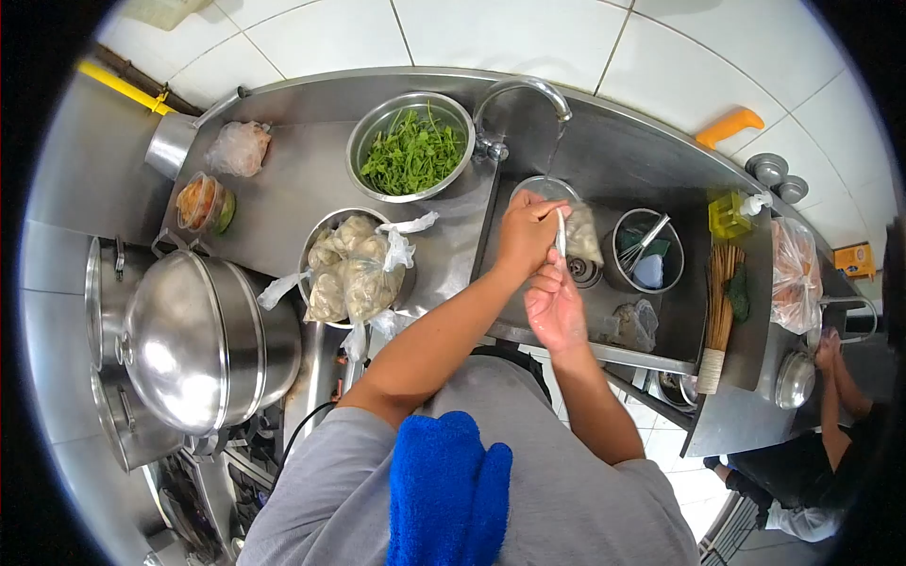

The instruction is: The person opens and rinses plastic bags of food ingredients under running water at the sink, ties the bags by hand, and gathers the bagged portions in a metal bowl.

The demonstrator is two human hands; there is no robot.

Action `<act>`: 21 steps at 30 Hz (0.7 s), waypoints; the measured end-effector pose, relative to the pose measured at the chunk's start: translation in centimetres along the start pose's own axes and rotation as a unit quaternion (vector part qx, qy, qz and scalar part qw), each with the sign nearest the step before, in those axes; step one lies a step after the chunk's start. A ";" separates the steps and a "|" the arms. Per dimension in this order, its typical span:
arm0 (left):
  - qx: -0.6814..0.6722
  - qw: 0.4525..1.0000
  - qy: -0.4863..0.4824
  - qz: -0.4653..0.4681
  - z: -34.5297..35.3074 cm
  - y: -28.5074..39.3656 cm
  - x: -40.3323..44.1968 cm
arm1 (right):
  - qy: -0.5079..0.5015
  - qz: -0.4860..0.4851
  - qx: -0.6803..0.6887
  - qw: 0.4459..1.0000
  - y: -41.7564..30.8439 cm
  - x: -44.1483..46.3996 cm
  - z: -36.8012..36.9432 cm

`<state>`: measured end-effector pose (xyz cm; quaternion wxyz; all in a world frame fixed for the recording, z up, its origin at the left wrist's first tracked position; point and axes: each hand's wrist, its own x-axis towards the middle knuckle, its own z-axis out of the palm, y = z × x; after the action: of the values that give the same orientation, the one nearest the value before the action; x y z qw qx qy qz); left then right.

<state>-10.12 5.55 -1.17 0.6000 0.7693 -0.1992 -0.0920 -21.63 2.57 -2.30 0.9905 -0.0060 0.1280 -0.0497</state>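
Over the sink (pixel 510 203), my left hand (pixel 530 234) pinches one end of a twisted white strip, seemingly the neck of a clear plastic bag (pixel 585 234) with pale pieces inside. Lower down, my right hand (pixel 555 304) has its fingers closed on the same strip, palm up. Behind the bag, a round bowl (pixel 545 187) sits under the faucet (pixel 533 85), which runs a thin stream of water. To the left, a metal pot (pixel 310 259) holds several tied bags (pixel 359 269) of similar pale pieces.
A bowl of green leaves (pixel 415 156) stands behind. A pot (pixel 651 212) with a whisk (pixel 646 243) sits in the sink. Large lidded steamer (pixel 189 340) at left; bamboo brush (pixel 719 311) and soap bottle (pixel 731 215) at right. Another person's hands (pixel 829 349) are far right.
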 end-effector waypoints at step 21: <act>0.044 0.909 -0.145 0.387 -7.4 2.2 -6.4 | -0.326 0.175 -0.836 0.405 -8.3 5.2 10.4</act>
<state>-13.55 14.35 2.27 0.5182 0.6358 -0.5702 0.0461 -14.75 -6.27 6.67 0.4464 -0.8243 -0.2287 0.2625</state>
